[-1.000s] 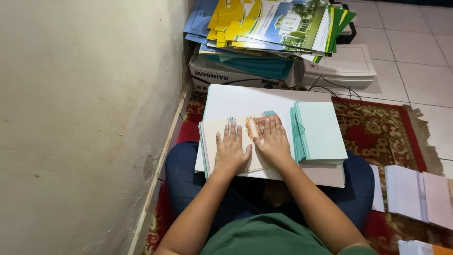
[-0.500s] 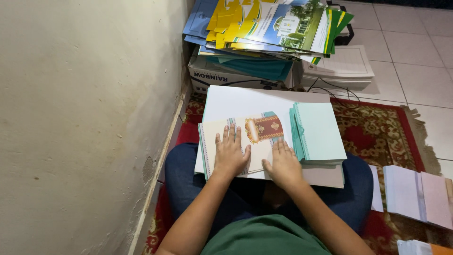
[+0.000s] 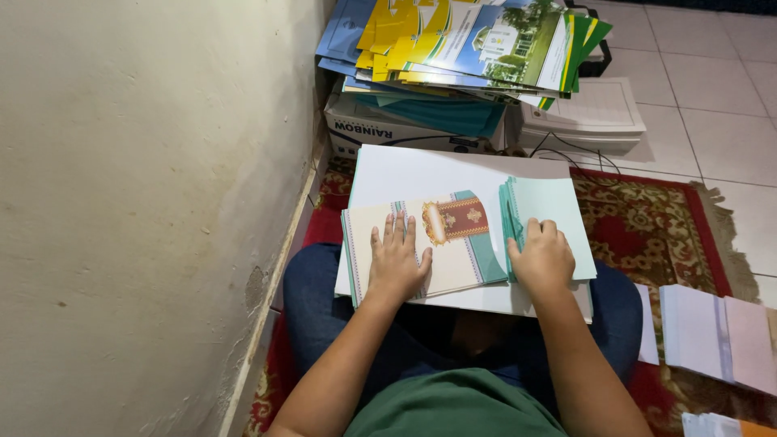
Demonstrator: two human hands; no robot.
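While we sit cross-legged on the patterned red rug (image 3: 639,218), the head view looks straight down at a wide white board (image 3: 421,174) lying across our knees. Our left hand (image 3: 396,263) lies flat, fingers spread, pressing on a cream card with a maroon and gold ornament and a teal edge (image 3: 441,243), which tops a small stack right under the palm. Just right of it, our right hand (image 3: 544,259) curls loosely over the near left corner of a stack of pale teal cards (image 3: 550,218), fingertips at the stack's edge; we cannot tell whether it pinches a card. Beyond both hands sits a white cardboard box (image 3: 380,129), with a fanned pile of blue, yellow and green folders (image 3: 461,40) on top. Farther right of the right hand, stacks of pale pink and white paper (image 3: 712,336) lie on the rug. A plaster wall (image 3: 146,202) runs left of the left hand.
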